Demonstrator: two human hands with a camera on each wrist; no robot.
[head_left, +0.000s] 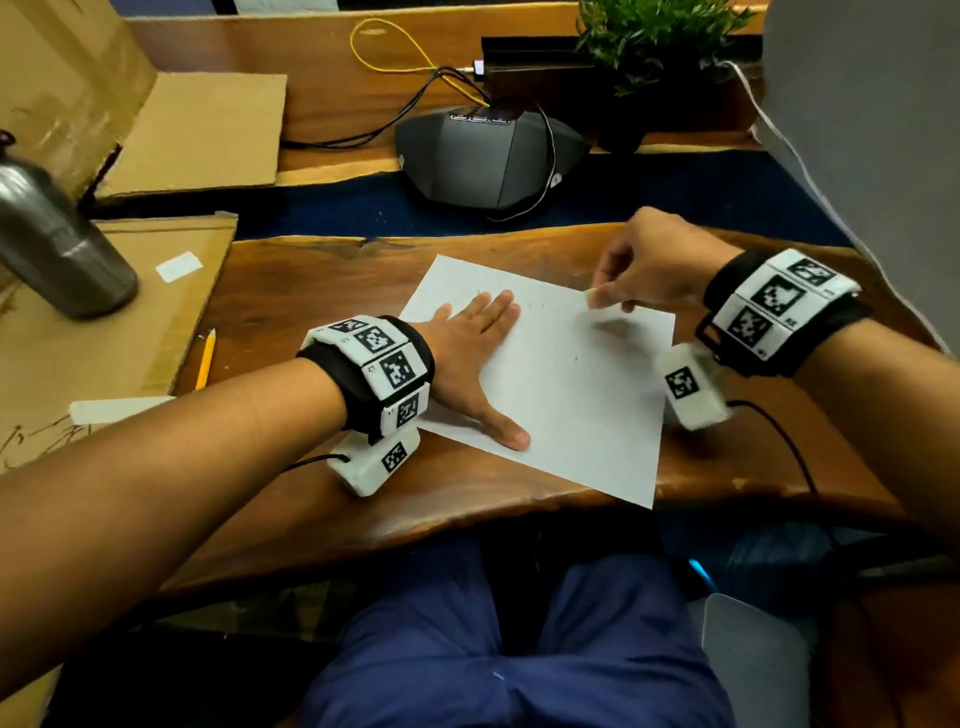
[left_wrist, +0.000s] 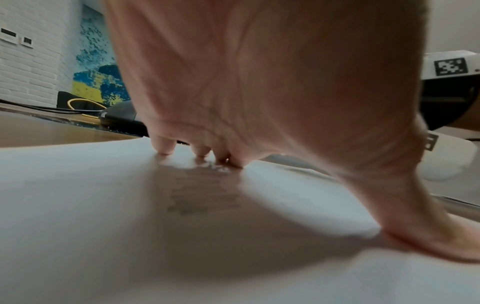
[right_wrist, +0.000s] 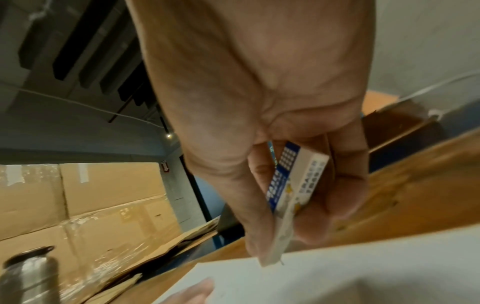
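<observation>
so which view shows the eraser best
The right wrist view: the eraser, pinched in the right hand, shows its blue-and-white sleeve and lettering close up. The head view shows only a blurred pale tip; the left wrist view misses it.

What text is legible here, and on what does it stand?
"ERASER": side of the eraser that the right hand pinches.
Its blue brand panel and digits: too blurred.
Marks on the paper under the left hand: too faint.
Wristband markers: coded squares, no words.
</observation>
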